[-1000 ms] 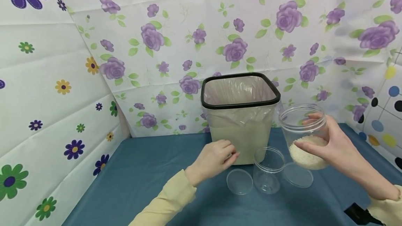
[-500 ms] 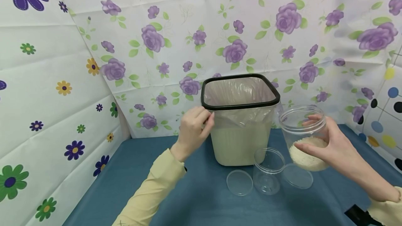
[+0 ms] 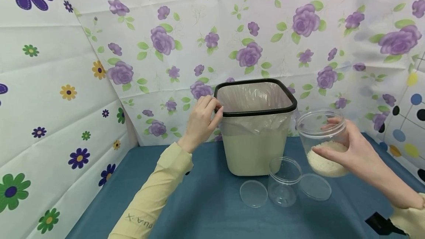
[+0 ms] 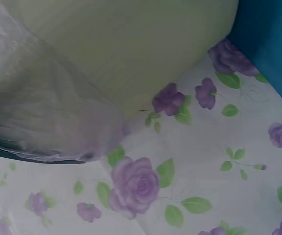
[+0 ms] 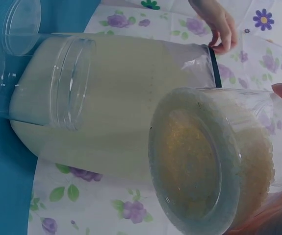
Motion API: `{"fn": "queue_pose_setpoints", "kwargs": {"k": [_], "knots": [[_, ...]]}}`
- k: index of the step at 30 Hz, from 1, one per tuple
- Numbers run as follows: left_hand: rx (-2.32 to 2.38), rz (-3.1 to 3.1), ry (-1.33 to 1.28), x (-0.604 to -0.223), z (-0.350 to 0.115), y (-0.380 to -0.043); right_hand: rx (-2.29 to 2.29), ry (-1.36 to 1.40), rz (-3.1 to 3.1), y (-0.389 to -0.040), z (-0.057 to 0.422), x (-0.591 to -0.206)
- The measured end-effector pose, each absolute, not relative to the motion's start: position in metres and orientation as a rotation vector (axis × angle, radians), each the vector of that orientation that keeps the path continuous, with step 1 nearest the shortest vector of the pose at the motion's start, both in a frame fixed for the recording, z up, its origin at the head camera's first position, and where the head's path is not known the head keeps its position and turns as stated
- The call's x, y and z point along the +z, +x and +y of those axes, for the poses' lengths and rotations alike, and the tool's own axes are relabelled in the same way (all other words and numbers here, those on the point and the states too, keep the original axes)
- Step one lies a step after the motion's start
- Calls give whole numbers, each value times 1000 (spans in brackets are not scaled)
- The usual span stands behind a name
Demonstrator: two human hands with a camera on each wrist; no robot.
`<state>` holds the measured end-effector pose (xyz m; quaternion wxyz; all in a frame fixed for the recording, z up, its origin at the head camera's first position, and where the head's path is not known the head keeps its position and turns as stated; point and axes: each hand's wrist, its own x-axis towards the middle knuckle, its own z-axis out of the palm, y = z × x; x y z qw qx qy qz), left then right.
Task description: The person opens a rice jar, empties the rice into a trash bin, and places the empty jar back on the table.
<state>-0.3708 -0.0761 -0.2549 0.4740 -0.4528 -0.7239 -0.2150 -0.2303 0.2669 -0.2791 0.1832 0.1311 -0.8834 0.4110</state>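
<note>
A plastic-lined, pale trash can (image 3: 254,146) with a black rim stands near the back of the table in the head view. My left hand (image 3: 200,121) is at the rim's front left corner, thumb and fingers gripping it. To the right of the can, my right hand (image 3: 358,158) holds a clear plastic jar (image 3: 303,141) above the table, thumb in front and fingers behind. White rice (image 3: 327,163) fills its lower part, and the jar has no lid on. The right wrist view shows the jar's round base (image 5: 187,161) close up.
A second clear jar (image 3: 283,191), open and with nothing visible inside, stands before the can. Two clear lids lie beside it, a left lid (image 3: 253,193) and a right lid (image 3: 318,187). Flowered cloth (image 3: 166,84) hangs behind the blue-covered table (image 3: 206,209).
My left hand has risen from in front of the can, up and to the left, and now grips the rim. The right hand with the rice jar has barely moved.
</note>
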Motion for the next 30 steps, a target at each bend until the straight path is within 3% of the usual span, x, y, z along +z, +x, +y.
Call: {"fn": "queue_pose_setpoints", "kwargs": {"k": [13, 30], "knots": [[-605, -1936, -1270, -259, -66, -397, 1201, 371, -2480, -234, 268, -274], [-713, -1698, -1116, -272, -49, -410, 1152, 360, -2496, -242, 274, -258]]}}
